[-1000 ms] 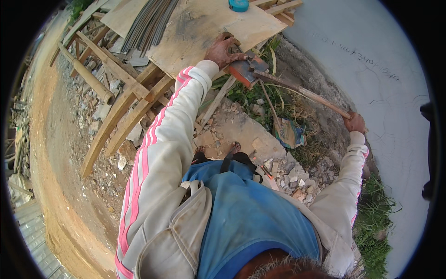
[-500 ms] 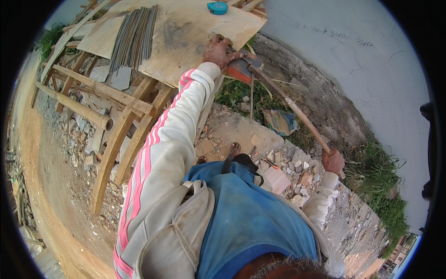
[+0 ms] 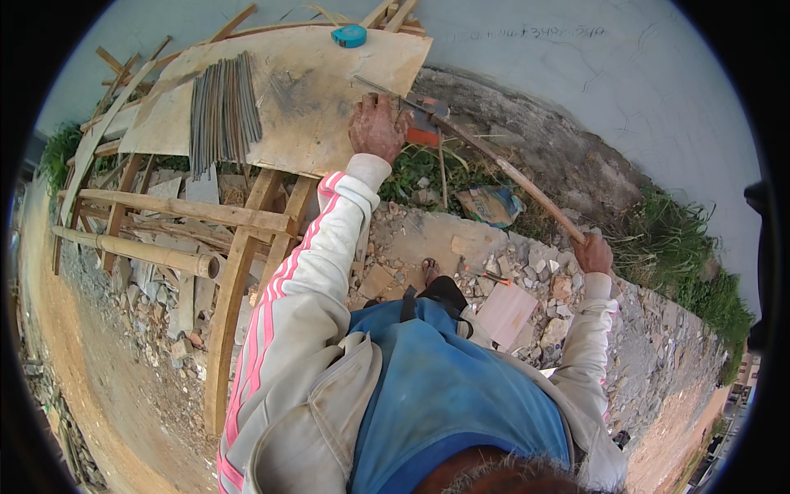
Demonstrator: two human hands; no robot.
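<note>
One long bar (image 3: 531,191) slants from R hand (image 3: 593,253), clenched round its near end, up to the board (image 3: 309,136) edge, w/ orange block (image 3: 423,137) just beside. L hand (image 3: 378,128) on board, fingers bent; can't tell if gripping. Farther out: rods (image 3: 222,111) & teal tape measure (image 3: 349,35) on board; sack (image 3: 490,206), print too small to read; handwritten figs. on grey wall (image 3: 658,90).
</note>
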